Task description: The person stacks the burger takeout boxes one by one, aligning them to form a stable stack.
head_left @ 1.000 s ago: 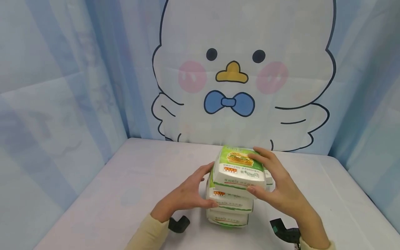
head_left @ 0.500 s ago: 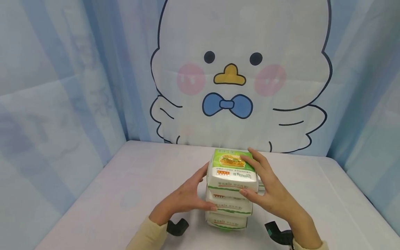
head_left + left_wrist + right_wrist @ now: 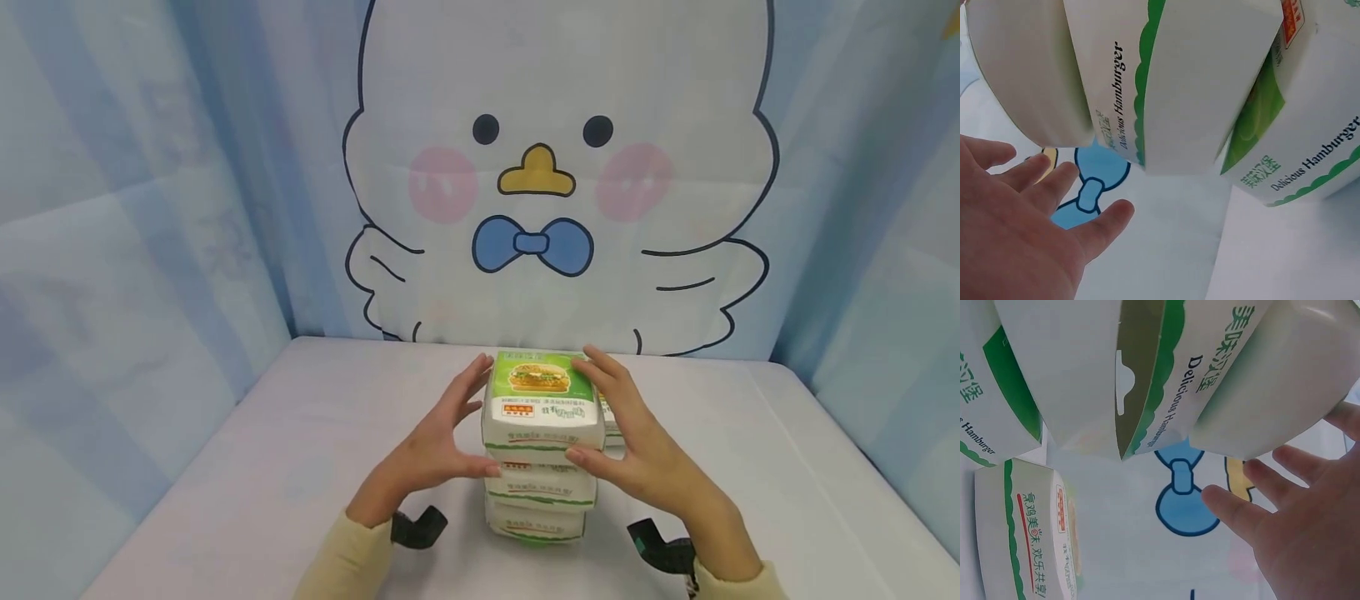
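Note:
Three white-and-green paper hamburger boxes stand in a stack on the table. The top box (image 3: 542, 425) has a burger picture on its lid and sits slightly off the middle box (image 3: 547, 485); the bottom box (image 3: 534, 521) rests on the table. My left hand (image 3: 431, 446) is beside the stack's left side, fingers spread; in the left wrist view its fingers look apart from the boxes. At the top box's right side is my right hand (image 3: 637, 442), with fingers extended and thumb near the front corner. Whether its fingertips touch the box is hard to tell.
Another hamburger box (image 3: 1029, 531) stands behind and right of the stack, mostly hidden in the head view. The white table (image 3: 255, 492) meets a curtain (image 3: 690, 300) with a cartoon chick at the back, and blue curtains hang at both sides.
The top box has shifted from tilted and offset to the right into line over the stack. Both hands stay around it, the left fingers now more spread. The head view has shifted slightly.

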